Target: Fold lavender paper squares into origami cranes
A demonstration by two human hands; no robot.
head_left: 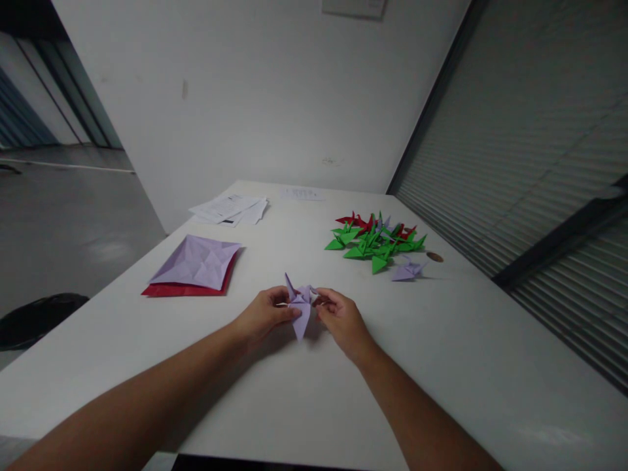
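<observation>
A lilac origami crane [301, 315] is held just above the white table, one wing pointing down toward me. My left hand [267, 315] grips it from the left, thumb on the near wing and the other fingers behind. A thin straight point of the crane sticks up beside that hand. On the other side, my right hand [341, 320] is closed at the crane's bent right tip, its fingertips partly hidden by the paper and the hand itself. To the right lies a finished lilac crane [408, 269], near a pile of green cranes [373, 243] mixed with red cranes [360, 223].
Creased lilac sheets [196, 261] lie on red sheets [189, 291] at the left. Printed papers [230, 208] sit farther back. A round brown spot [434, 257] marks the tabletop [441, 366]. Beyond are a wall [275, 98] and window blinds [530, 150]; a black bin [39, 320] stands left.
</observation>
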